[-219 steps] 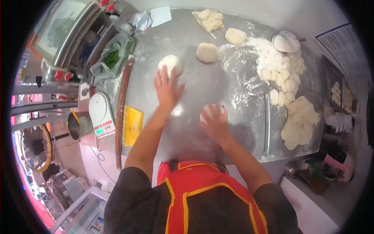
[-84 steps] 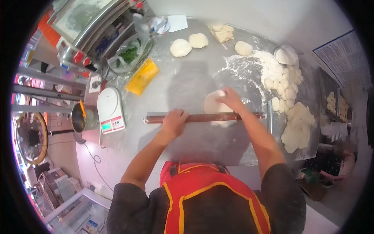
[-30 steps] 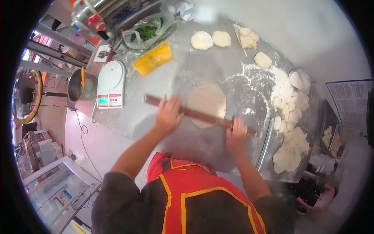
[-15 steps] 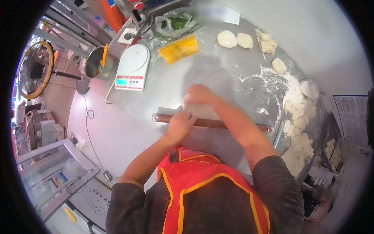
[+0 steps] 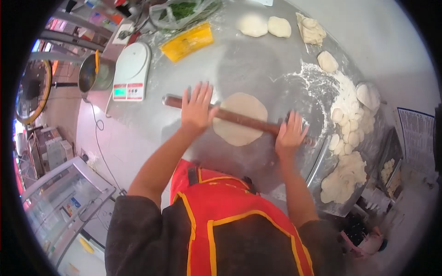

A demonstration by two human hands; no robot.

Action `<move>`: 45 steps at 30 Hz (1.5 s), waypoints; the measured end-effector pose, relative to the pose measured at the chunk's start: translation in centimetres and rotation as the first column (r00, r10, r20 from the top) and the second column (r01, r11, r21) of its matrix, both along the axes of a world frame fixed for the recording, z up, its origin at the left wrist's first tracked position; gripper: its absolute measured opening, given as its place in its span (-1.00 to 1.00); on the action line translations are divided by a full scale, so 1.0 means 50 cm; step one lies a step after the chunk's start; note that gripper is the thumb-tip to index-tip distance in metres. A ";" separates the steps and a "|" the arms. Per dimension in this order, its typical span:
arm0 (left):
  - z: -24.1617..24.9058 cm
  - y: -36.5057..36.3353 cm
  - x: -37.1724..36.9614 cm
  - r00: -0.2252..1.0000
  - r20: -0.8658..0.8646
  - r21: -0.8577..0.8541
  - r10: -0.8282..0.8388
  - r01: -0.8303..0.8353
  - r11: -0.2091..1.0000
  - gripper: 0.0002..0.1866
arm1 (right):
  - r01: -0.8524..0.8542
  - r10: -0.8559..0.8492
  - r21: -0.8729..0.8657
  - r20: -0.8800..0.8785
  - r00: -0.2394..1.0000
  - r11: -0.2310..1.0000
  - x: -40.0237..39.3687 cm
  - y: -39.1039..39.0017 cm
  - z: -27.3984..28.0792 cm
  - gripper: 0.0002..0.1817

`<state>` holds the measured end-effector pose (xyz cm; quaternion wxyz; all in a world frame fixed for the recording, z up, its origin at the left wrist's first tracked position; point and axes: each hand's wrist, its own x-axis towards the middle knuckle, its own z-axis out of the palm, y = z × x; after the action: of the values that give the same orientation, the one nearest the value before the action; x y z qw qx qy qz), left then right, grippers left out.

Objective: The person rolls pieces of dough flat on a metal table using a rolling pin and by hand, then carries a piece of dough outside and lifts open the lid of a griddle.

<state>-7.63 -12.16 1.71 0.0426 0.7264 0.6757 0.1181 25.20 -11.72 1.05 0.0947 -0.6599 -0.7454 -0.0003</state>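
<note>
A long brown rolling pin (image 5: 246,120) lies slantwise across a flat round sheet of dough (image 5: 240,133) on the metal worktop. My left hand (image 5: 198,108) rests palm down on the pin's left part, fingers stretched forward and open. On the pin's right part lies my right hand (image 5: 291,133), also flat with its fingers extended. The dough shows in front of and behind the pin, between my two hands.
A white digital scale (image 5: 131,71) stands at the left, near a yellow scraper-like piece (image 5: 187,42) and a bag of greens (image 5: 182,11). Dough rounds (image 5: 252,25) lie at the back. Small dough pieces (image 5: 353,138), flour and a dough slab (image 5: 344,178) sit at the right.
My right hand has moved from the dough to the pin's right part. My left hand has flattened out on the pin. The pin now lies over the dough, and the view has shifted.
</note>
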 end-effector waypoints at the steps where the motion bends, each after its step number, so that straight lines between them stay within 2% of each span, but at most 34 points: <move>1: 0.011 0.065 0.007 0.997 -0.083 -0.028 -0.001 -0.002 1.000 -0.27 | -0.017 0.017 0.012 0.007 1.000 1.000 -0.003 0.071 0.009 -0.40; 4: 0.010 0.236 0.013 0.991 -0.130 0.104 0.023 -0.010 0.995 -0.26 | 0.016 -0.021 0.119 0.036 0.999 0.993 -0.007 0.276 0.009 -0.41; 6: 0.000 0.319 0.005 0.986 -0.158 0.226 0.056 -0.019 0.974 -0.26 | -0.032 0.031 0.157 0.008 0.999 0.987 -0.019 0.334 0.013 -0.39; 7: 0.002 0.314 0.005 0.993 -0.110 0.247 0.038 -0.010 0.969 -0.26 | -0.057 0.058 0.172 -0.002 0.998 0.983 -0.019 0.342 0.018 -0.38; 9: 0.013 0.226 0.005 0.998 -0.059 0.141 0.029 -0.020 0.990 -0.26 | -0.102 0.104 0.070 -0.024 0.994 0.992 -0.009 0.269 0.020 -0.36; 12: -0.003 -0.044 -0.007 0.993 0.114 0.009 -0.024 0.023 1.000 -0.25 | -0.121 0.112 -0.111 -0.086 0.990 0.986 0.015 0.003 0.008 -0.34; 14: -0.001 -0.189 -0.024 0.981 0.186 -0.055 -0.060 0.072 0.996 -0.26 | -0.154 0.127 -0.188 -0.150 0.981 0.970 0.020 -0.108 0.043 -0.35; 15: 0.004 -0.186 -0.031 0.979 0.183 -0.042 -0.091 0.100 0.994 -0.30 | -0.168 0.128 -0.225 -0.182 0.975 0.960 0.017 -0.134 0.054 -0.35; 18: 0.010 -0.003 -0.066 0.992 0.092 -0.004 -0.081 0.082 0.997 -0.34 | -0.134 0.132 -0.032 -0.035 0.991 0.991 0.004 0.031 0.054 -0.32; 21: 0.003 -0.028 -0.045 0.998 -0.054 0.012 0.032 -0.032 0.999 -0.34 | -0.122 0.111 -0.087 -0.124 0.986 0.989 -0.022 0.012 0.024 -0.33; 22: -0.015 -0.079 -0.051 0.997 -0.079 -0.075 0.026 -0.032 0.997 -0.32 | -0.135 0.121 -0.111 -0.128 0.984 0.985 -0.025 -0.007 0.020 -0.35; 24: 0.020 -0.181 -0.041 0.996 0.002 -0.151 0.085 -0.084 0.985 -0.31 | -0.159 0.131 -0.216 -0.136 0.982 0.963 -0.009 -0.141 0.030 -0.37; 27: 0.016 -0.193 -0.039 0.995 -0.038 -0.246 0.097 -0.103 0.964 -0.32 | -0.130 0.119 -0.160 -0.080 0.990 0.979 -0.026 -0.133 0.031 -0.38; 29: -0.001 -0.081 -0.052 0.994 -0.103 -0.108 0.048 -0.059 0.992 -0.32 | -0.119 0.122 -0.114 0.021 0.992 0.986 -0.036 -0.010 0.021 -0.35; 31: 0.033 0.047 -0.056 0.997 -0.066 0.007 0.047 -0.047 0.999 -0.32 | -0.105 0.104 0.010 0.074 0.992 0.994 -0.056 0.120 0.029 -0.36; 34: 0.019 0.052 -0.061 0.994 -0.097 0.068 0.048 -0.042 0.997 -0.28 | -0.142 0.142 0.075 0.010 0.990 0.987 -0.058 0.135 0.024 -0.35; 35: 0.019 0.002 -0.061 0.994 -0.104 0.015 0.027 -0.026 1.000 -0.25 | -0.147 0.147 0.011 -0.030 0.989 0.989 -0.056 0.100 0.025 -0.36; 36: 0.010 -0.060 -0.064 1.000 -0.022 -0.061 -0.009 0.007 0.998 -0.21 | -0.154 0.150 -0.069 -0.067 0.986 0.986 -0.041 0.016 0.026 -0.36; 39: -0.001 -0.227 -0.069 0.987 0.091 0.044 -0.130 0.127 0.991 -0.30 | -0.312 0.294 -0.108 -0.158 0.943 0.944 0.009 -0.155 0.019 -0.37; 40: 0.012 -0.232 -0.068 0.986 0.054 0.126 -0.159 0.152 0.980 -0.41 | -0.359 0.336 -0.107 -0.192 0.922 0.927 0.022 -0.175 0.022 -0.37; 42: 0.027 -0.229 -0.087 0.982 0.113 -0.082 -0.151 0.161 0.983 -0.51 | -0.430 0.390 -0.176 -0.223 0.893 0.885 0.053 -0.143 0.019 -0.38; 43: 0.049 -0.246 -0.087 0.984 0.133 -0.074 -0.117 0.128 0.989 -0.57 | -0.462 0.413 -0.211 -0.238 0.879 0.862 0.050 -0.116 0.031 -0.38; 44: 0.073 -0.271 -0.085 0.985 0.152 -0.061 -0.082 0.092 0.994 -0.62 | -0.519 0.490 -0.162 -0.186 0.851 0.840 0.044 -0.090 0.046 -0.40; 45: 0.088 -0.312 -0.094 0.986 0.163 -0.214 0.024 0.011 0.977 -0.66 | -0.571 0.557 -0.122 -0.135 0.820 0.812 0.014 -0.069 0.091 -0.41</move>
<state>-12.32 -27.77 6.09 0.1759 0.7031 0.6811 0.1043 25.92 -15.17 5.62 0.0728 -0.4135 -0.9000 0.1168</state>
